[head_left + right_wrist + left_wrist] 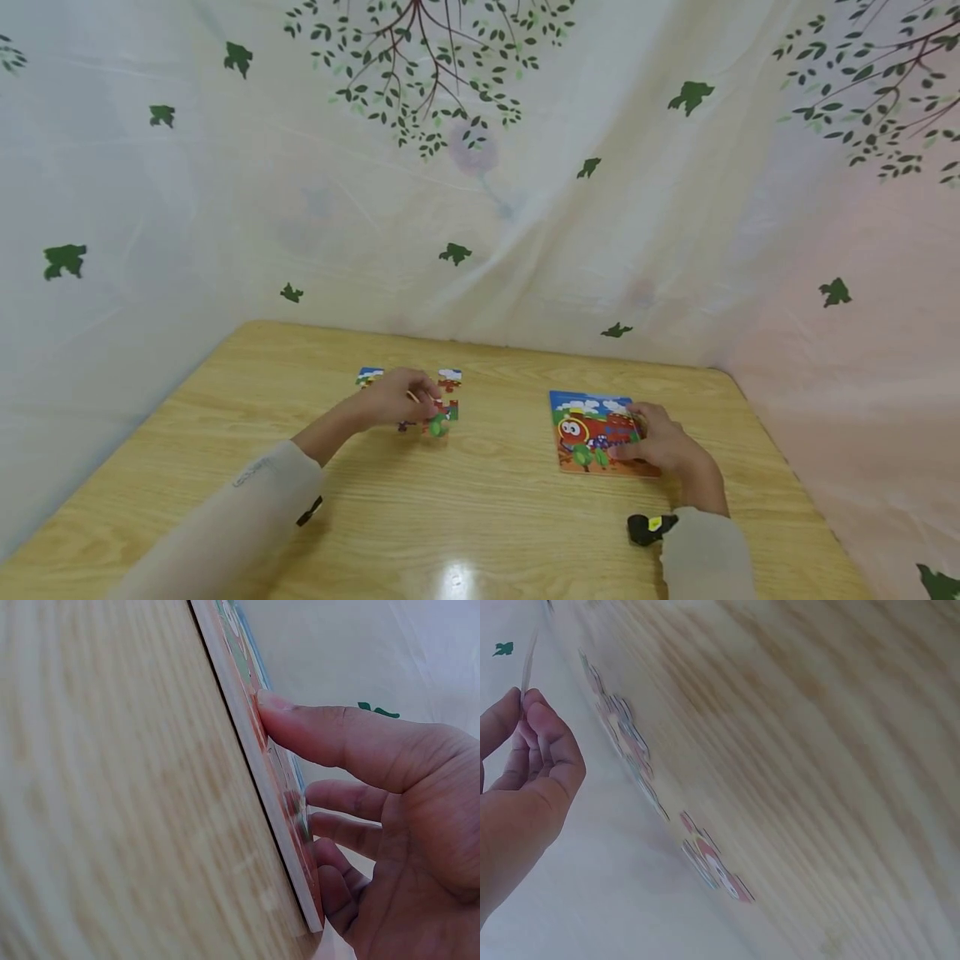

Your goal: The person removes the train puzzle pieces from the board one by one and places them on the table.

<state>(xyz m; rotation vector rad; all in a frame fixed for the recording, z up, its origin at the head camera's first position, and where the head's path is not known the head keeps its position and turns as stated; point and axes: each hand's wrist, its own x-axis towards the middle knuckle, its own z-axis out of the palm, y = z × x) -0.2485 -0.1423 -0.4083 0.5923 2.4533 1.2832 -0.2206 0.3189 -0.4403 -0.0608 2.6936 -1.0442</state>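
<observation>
My left hand point(397, 398) pinches a thin jigsaw piece point(437, 427) between thumb and fingers, raised over other loose pieces. In the left wrist view, that piece point(529, 669) shows edge-on above the fingertips of the left hand point(536, 754). My right hand point(667, 442) rests on the right side of a square puzzle board point(581, 437) with a red cartoon ant, clouds and green leaves. In the right wrist view, the thumb of the right hand point(397, 802) lies straight on the face of the board point(259, 769). The other fingers touch its surface, slightly bent.
Several loose jigsaw pieces lie around the left hand, including a cloud piece point(450, 377) and a blue-topped piece point(370, 374). The wooden table point(450, 517) reaches back to a hanging cloth point(360, 233) printed with leaves. Dark devices point(649, 529) are strapped at the wrists.
</observation>
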